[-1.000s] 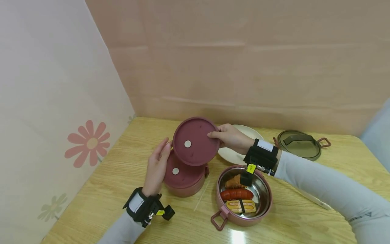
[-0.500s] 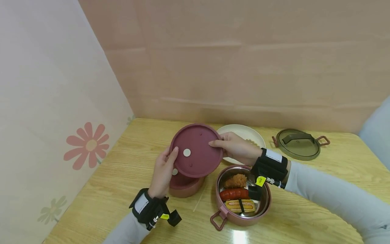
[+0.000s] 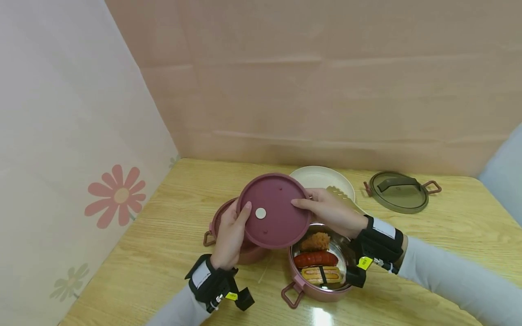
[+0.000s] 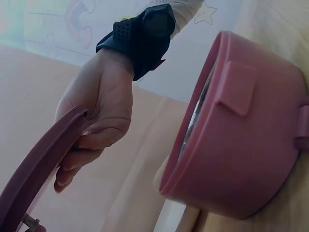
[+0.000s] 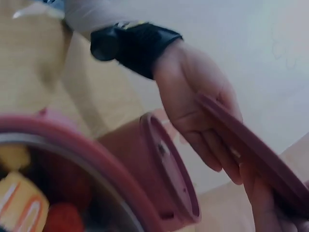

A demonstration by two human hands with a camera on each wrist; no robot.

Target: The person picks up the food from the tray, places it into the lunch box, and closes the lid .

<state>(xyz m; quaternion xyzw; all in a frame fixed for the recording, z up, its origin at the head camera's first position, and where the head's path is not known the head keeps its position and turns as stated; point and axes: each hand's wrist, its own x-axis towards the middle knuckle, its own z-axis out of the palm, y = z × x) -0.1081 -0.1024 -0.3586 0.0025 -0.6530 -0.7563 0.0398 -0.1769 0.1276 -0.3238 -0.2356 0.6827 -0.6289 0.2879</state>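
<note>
Both hands hold a round maroon lid [image 3: 281, 226] with a white button, raised above the table and tilted toward me. My left hand [image 3: 230, 233] grips its left edge, thumb on top. At the opposite edge my right hand [image 3: 332, 210] pinches it, thumb on top and fingers beneath. Behind the lid, a pink pot [image 3: 250, 257] with its own maroon cover is partly hidden. To its right stands an uncovered pink pot [image 3: 320, 295] with a steel inside. It holds a piece of fried chicken [image 3: 316, 242], a red sausage [image 3: 316, 259] and a yellow block [image 3: 332, 274] with a dark band.
A cream plate [image 3: 311, 176] lies behind the right hand, with a beige tool with a serrated edge [image 3: 339, 193] across its side. At the back right rests a see-through lid [image 3: 401, 197] with side handles. A wall closes off the back of the table [image 3: 163, 244].
The lid has moved right and toward me, from above the covered pot to near the open one. My left hand has taken hold of its left edge; the right hand kept its hold.
</note>
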